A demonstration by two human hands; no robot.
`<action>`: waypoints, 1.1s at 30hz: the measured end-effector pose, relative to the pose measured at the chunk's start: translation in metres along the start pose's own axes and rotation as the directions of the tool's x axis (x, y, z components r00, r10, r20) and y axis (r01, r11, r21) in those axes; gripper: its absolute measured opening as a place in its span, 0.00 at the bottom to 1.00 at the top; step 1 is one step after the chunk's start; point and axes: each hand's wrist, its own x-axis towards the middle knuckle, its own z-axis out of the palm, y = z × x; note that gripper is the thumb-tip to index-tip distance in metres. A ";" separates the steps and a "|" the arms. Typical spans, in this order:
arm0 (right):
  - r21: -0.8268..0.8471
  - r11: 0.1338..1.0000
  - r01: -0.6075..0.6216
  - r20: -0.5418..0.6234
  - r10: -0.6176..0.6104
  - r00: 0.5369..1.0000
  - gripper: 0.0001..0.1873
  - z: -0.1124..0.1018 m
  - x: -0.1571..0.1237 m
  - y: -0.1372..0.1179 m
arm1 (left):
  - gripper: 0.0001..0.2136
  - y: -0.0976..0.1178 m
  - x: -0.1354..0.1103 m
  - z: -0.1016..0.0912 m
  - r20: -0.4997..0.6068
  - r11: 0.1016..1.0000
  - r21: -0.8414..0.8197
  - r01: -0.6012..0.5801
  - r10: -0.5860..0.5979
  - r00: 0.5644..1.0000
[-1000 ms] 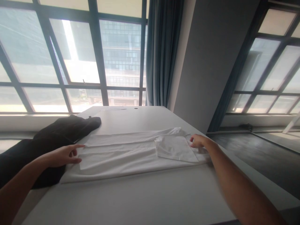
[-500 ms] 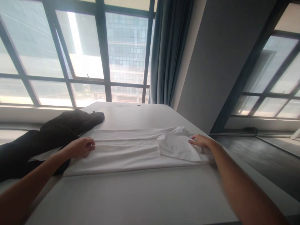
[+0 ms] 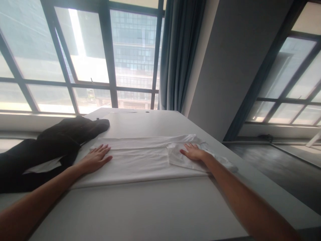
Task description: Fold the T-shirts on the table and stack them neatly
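Observation:
A white T-shirt [image 3: 140, 164] lies folded lengthwise across the white table, with one sleeve [image 3: 175, 157] laid over its right part. Flat on the left end of the shirt rests my left hand [image 3: 96, 159], its fingers spread. My right hand [image 3: 194, 153] presses on the sleeve area with the fingers stretched out and holds nothing. Loose, rumpled cloth shows to the right, past my right wrist.
Dark clothing [image 3: 65, 137] is heaped at the table's left side, with a white patch showing in it. The table [image 3: 140, 211] reaches back toward windows [image 3: 135, 50] and a blue-grey curtain [image 3: 175, 57]. Grey floor [image 3: 265, 164] lies beyond its right edge.
Both hands have gone from curled fingers at the shirt's ends to flat, spread palms on it. My right hand has moved left onto the sleeve; my left has shifted slightly right.

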 end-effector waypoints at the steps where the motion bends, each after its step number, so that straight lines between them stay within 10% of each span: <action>1: -0.012 1.000 -0.025 0.034 0.026 0.999 0.48 0.001 0.000 -0.001 | 0.36 -0.002 0.001 0.000 0.032 1.000 0.002 0.023 -0.023 0.999; 9: -0.051 0.999 0.015 0.023 -0.014 1.000 0.40 -0.010 0.006 0.011 | 0.35 0.012 -0.010 -0.012 0.065 1.000 0.003 -0.009 0.008 0.998; 16: -0.205 0.964 -0.168 -0.190 0.129 0.973 0.36 -0.016 -0.032 -0.012 | 0.36 -0.022 -0.004 -0.010 0.080 0.991 -0.043 0.128 -0.124 0.989; 22: -0.134 0.971 -0.197 0.026 0.202 0.979 0.51 0.005 -0.057 -0.026 | 0.37 -0.028 -0.002 -0.009 0.158 0.986 -0.056 0.160 -0.149 0.976; 27: -0.156 0.969 -0.192 0.038 0.200 0.979 0.50 0.015 -0.028 -0.024 | 0.40 -0.026 -0.003 -0.009 0.161 0.983 -0.030 0.182 -0.175 0.971; 33: -0.082 0.996 -0.040 -0.007 0.040 0.999 0.45 0.005 0.050 -0.029 | 0.40 -0.022 -0.006 -0.018 0.192 0.996 -0.075 -0.047 0.061 0.980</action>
